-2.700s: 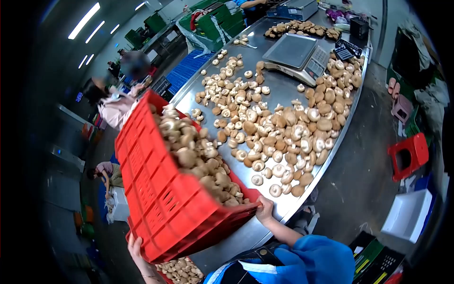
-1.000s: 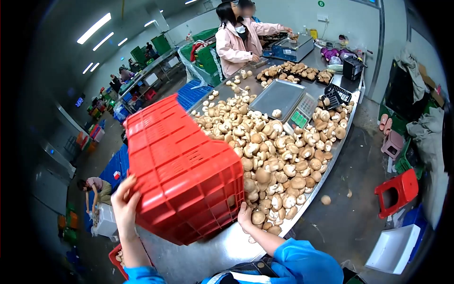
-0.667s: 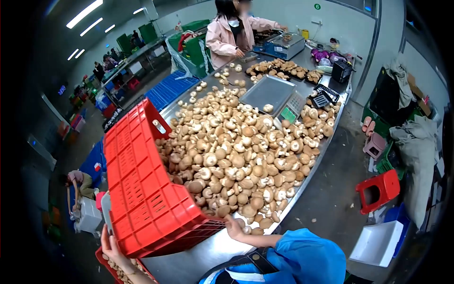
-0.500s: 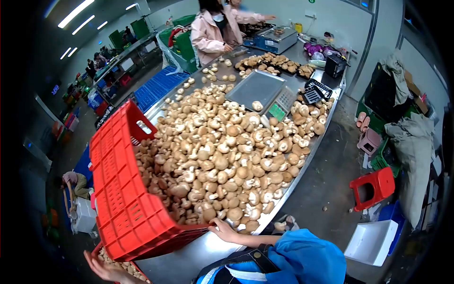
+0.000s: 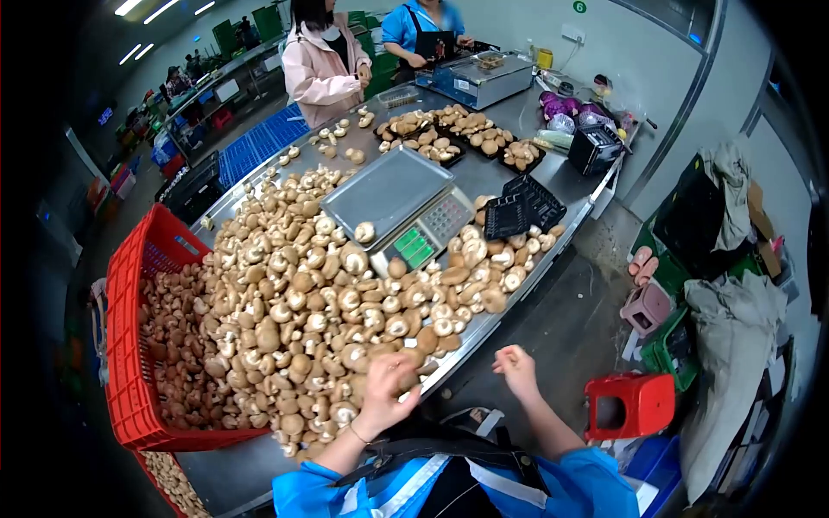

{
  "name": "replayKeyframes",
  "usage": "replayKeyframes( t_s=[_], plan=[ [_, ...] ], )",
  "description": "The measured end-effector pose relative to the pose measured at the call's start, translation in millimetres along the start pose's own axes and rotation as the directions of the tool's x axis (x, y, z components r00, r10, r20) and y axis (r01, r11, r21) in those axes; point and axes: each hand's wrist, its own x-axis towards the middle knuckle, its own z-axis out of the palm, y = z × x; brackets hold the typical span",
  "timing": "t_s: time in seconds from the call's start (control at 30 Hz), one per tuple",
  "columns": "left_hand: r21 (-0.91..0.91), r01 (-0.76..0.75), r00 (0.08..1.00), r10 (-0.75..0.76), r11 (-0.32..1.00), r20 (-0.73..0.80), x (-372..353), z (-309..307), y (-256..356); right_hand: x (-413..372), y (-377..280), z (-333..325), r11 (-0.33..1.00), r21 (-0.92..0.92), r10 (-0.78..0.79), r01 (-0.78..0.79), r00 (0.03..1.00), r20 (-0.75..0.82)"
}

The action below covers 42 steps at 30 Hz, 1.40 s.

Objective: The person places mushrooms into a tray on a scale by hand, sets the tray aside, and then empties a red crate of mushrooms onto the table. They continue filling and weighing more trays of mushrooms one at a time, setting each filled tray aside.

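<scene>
A big heap of brown shiitake mushrooms (image 5: 294,298) covers the near part of the metal table. My left hand (image 5: 385,395) is over the heap's near edge, fingers loosely bent with the thumb apart, holding nothing visible. Off the table's edge, my right hand (image 5: 518,369) hangs in the air with its fingers curled in; nothing shows in it. On the left a red plastic crate (image 5: 127,345) lies tipped on its side, its mushrooms spilling toward the heap. A digital scale (image 5: 389,194) stands beyond the heap, with one mushroom (image 5: 364,231) on its near corner.
Black trays (image 5: 521,209) lie right of the scale, and filled mushroom trays (image 5: 471,129) sit behind it. Two people (image 5: 321,69) stand at the far side near a blue machine (image 5: 475,82). A red stool (image 5: 629,406) is on the floor at right. Another mushroom crate (image 5: 173,483) is at lower left.
Both hands have left the red crate: the left came over the heap, the right moved off the table's edge. The view has shifted, and a person in blue now shows at the back.
</scene>
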Motion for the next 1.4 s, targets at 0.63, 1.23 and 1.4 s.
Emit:
replayKeyframes(
  t_s=[0.63, 1.23, 1.4],
  plan=[
    [0.108, 0.115, 0.993, -0.115, 0.988, -0.006, 270.2, 86.7, -146.7, 255.1, -65.3, -130.7, 0.996, 0.006, -0.09, 0.094, 0.973, -0.211],
    [0.531, 0.551, 0.706, -0.699, 0.644, 0.114, 515.4, 122.0, -463.3, 439.0, -94.0, -146.5, 0.992, -0.099, -0.096, 0.082, 0.983, -0.154],
    [0.702, 0.439, 0.643, -0.742, 0.561, 0.19, 540.9, 151.6, -497.0, 469.1, -82.2, -154.6, 0.988, -0.154, -0.042, 0.011, 0.979, -0.198]
  ],
)
